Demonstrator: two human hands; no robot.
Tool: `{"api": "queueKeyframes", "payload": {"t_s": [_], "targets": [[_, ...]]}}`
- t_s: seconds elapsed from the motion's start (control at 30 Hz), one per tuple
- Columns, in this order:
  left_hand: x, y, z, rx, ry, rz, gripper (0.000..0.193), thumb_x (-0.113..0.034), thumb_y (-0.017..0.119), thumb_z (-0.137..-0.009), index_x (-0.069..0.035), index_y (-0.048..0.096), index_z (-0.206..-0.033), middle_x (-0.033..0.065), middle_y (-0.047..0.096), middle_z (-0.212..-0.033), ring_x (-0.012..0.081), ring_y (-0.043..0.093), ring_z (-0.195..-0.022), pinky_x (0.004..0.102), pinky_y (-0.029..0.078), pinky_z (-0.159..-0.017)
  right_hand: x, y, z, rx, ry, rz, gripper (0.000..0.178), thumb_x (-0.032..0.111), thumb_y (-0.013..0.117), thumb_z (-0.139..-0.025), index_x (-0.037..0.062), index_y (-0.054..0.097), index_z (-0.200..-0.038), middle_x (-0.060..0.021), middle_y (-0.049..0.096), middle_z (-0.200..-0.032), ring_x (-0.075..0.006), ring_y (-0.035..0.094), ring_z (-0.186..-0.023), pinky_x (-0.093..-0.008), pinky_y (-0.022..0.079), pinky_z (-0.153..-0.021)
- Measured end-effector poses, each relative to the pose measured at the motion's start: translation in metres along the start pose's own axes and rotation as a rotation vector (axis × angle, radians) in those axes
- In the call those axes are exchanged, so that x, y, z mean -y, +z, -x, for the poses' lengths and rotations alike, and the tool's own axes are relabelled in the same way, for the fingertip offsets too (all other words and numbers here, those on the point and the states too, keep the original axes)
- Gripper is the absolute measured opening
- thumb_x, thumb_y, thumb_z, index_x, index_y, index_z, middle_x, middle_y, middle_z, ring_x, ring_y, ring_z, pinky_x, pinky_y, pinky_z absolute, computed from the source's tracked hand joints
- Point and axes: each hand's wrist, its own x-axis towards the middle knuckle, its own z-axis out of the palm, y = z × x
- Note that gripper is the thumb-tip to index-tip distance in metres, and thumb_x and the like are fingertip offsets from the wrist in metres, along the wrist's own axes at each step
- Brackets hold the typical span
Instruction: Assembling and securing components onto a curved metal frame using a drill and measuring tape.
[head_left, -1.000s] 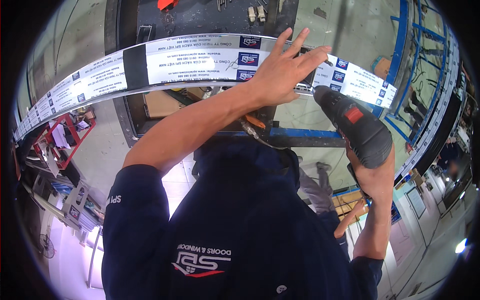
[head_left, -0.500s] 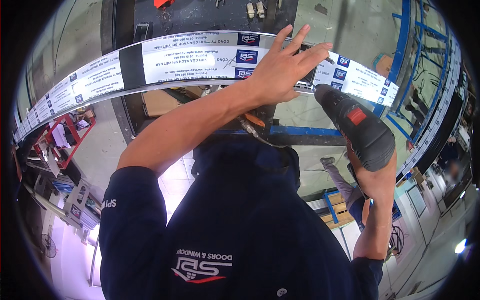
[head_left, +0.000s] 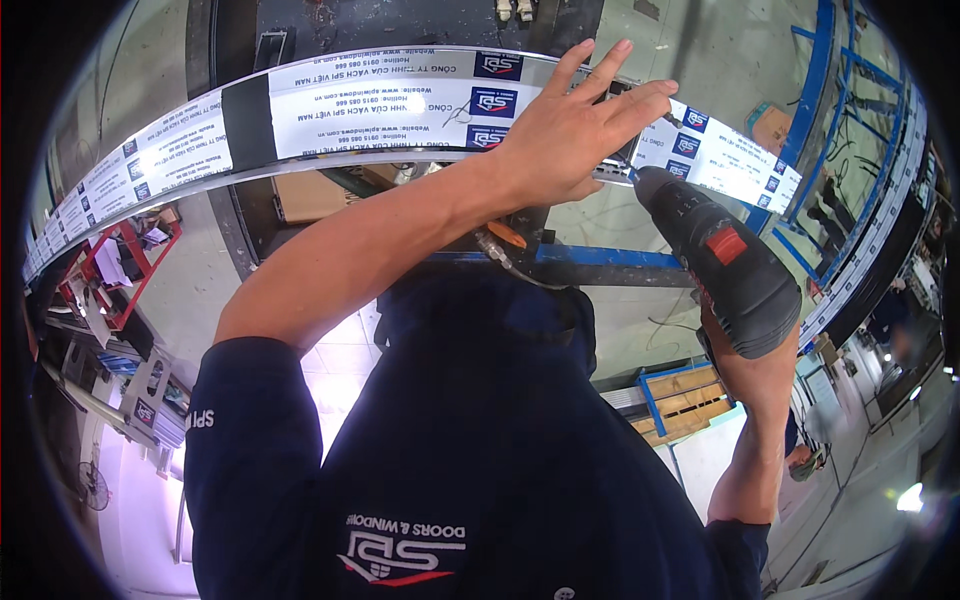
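A long metal profile (head_left: 360,118) wrapped in white film with blue printed patches runs across the top of the view. My left hand (head_left: 570,135) rests on it with fingers spread, beside a dark cut-out with small metal parts partly hidden by the fingers. In my right hand (head_left: 750,365) is a black power drill (head_left: 715,250) with a red patch on its body. Its tip meets the near edge of the profile, just right of my left hand. The drill's body hides most of the right hand's fingers.
Under the profile stands a dark work table (head_left: 400,25), with a blue steel beam (head_left: 610,258) nearer me. An orange-handled tool (head_left: 505,234) and a hose lie close by. Blue racks (head_left: 815,90) rise at the right, a red rack (head_left: 140,265) at the left. A wooden pallet (head_left: 690,400) lies lower right.
The view has shifted slightly. Both hands and the drill keep their places at the profile. A person in the background at right has moved away from beside the pallet.
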Motion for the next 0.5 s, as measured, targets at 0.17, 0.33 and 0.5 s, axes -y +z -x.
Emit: {"api": "queueKeyframes", "payload": {"t_s": [0.17, 0.33, 0.5], "targets": [[0.001, 0.005, 0.000, -0.003, 0.002, 0.004, 0.106, -0.006, 0.089, -0.065, -0.018, 0.038, -0.157, -0.0001, 0.042, -0.168, 0.0387, 0.018, -0.162, 0.0604, 0.005, -0.131, 0.007, 0.003, -0.002, -0.135, -0.182, 0.171, 0.026, 0.016, 0.076, -0.092, 0.0066, 0.074, -0.116, -0.0130, 0.076, -0.102, -0.0310, 0.074, -0.091, -0.0400, 0.056, -0.083], [0.002, 0.007, 0.000, -0.012, 0.008, -0.001, 0.107, -0.008, 0.090, -0.066, -0.018, 0.037, -0.158, -0.0002, 0.042, -0.167, 0.0390, 0.018, -0.161, 0.0604, 0.005, -0.130, -0.005, 0.001, 0.001, -0.044, -0.162, 0.232, 0.042, 0.014, 0.081, -0.083, 0.0051, 0.068, -0.122, -0.0158, 0.070, -0.115, -0.0349, 0.068, -0.106, -0.0415, 0.052, -0.094], [0.003, 0.008, 0.001, -0.010, 0.010, -0.041, 0.107, -0.012, 0.093, -0.062, -0.017, 0.043, -0.156, 0.0005, 0.040, -0.168, 0.0398, 0.021, -0.160, 0.0594, 0.006, -0.130, 0.005, -0.001, -0.004, -0.095, -0.384, 0.390, 0.028, 0.021, 0.078, -0.091, 0.0109, 0.076, -0.117, -0.0121, 0.077, -0.105, -0.0338, 0.074, -0.093, -0.0412, 0.057, -0.083]]}}
